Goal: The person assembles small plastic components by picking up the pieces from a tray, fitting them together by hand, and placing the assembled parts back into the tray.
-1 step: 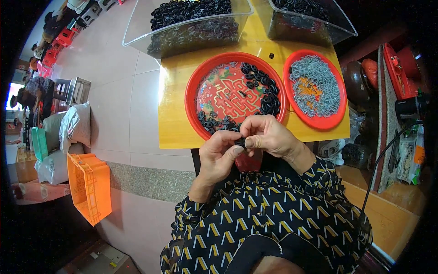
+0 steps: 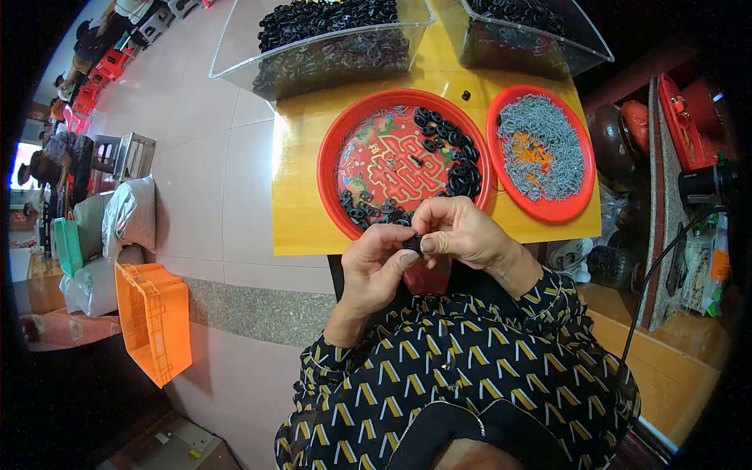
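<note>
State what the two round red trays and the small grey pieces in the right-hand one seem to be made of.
Large red tray and small red tray: probably glossy plastic, given the smooth shiny rims. Grey pieces: likely bare metal wire, going by the dull silvery sheen and thin bent shapes, though too small to be sure.

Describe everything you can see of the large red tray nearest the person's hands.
The large red tray is round, with a raised rim, and looks like glossy plastic. Its floor carries a red and gold printed pattern. It lies flat on the yellow table, close beside a smaller red tray on the right. Small black rings are heaped along its right side and near edge; the middle is mostly bare. The left hand and right hand overlap its near rim in this view; whether they touch it cannot be told.
</note>
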A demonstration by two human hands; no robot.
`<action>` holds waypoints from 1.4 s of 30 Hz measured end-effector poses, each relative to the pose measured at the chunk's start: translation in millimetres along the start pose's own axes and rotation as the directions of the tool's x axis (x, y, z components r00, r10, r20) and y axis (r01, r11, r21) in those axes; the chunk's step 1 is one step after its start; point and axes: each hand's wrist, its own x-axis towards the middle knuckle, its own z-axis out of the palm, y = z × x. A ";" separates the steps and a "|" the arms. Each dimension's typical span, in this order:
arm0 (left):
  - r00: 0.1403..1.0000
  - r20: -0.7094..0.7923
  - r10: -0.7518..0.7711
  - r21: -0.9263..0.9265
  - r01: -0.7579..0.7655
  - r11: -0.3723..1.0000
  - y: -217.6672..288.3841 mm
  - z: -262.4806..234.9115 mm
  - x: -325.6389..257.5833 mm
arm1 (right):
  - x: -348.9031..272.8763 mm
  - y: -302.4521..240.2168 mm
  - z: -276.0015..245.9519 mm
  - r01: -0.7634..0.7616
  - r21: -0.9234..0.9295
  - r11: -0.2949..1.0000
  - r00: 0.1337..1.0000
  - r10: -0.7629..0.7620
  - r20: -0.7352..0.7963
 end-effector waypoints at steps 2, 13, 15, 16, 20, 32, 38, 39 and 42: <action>1.000 -0.011 0.008 -0.003 -0.008 1.000 0.2 0.4 0.6 | 0.2 -1.7 -0.1 -0.019 0.017 1.000 1.000 0.019 0.013; 0.992 -0.021 0.126 0.181 -0.120 0.976 -8.1 -0.2 3.6 | 8.7 1.8 -6.7 -0.055 -0.031 0.998 0.998 0.055 0.017; 0.996 -0.040 0.074 0.030 -0.073 0.997 -9.0 0.1 2.7 | 9.1 1.2 -7.1 -0.073 -0.034 0.997 0.997 0.074 0.004; 0.999 -0.048 0.019 -0.123 -0.024 0.992 -9.0 0.3 2.2 | 8.1 0.0 -8.2 -0.096 0.043 0.994 0.995 0.095 0.021; 0.997 -0.076 0.008 -0.170 -0.020 0.985 -18.0 -2.1 -0.3 | 2.4 -6.9 -9.8 -0.153 0.163 0.975 0.988 0.152 0.015; 0.994 -0.096 0.043 -0.178 -0.060 0.982 -18.6 -1.1 -1.2 | -4.2 -8.6 3.4 -0.042 -0.108 0.993 0.995 0.032 -0.094; 0.998 -0.058 0.024 -0.225 -0.037 0.974 -17.4 0.0 -1.1 | -0.4 -8.0 5.2 -0.065 -0.148 0.987 0.990 0.046 -0.131; 0.998 -0.055 0.025 -0.223 -0.037 0.974 -17.4 0.0 -1.0 | -0.3 -8.2 4.9 -0.065 -0.149 0.987 0.990 0.046 -0.132; 0.998 -0.054 0.042 -0.176 -0.051 0.983 -19.9 -1.8 -0.8 | 0.2 -8.2 4.6 -0.113 -0.139 0.984 0.984 0.091 -0.154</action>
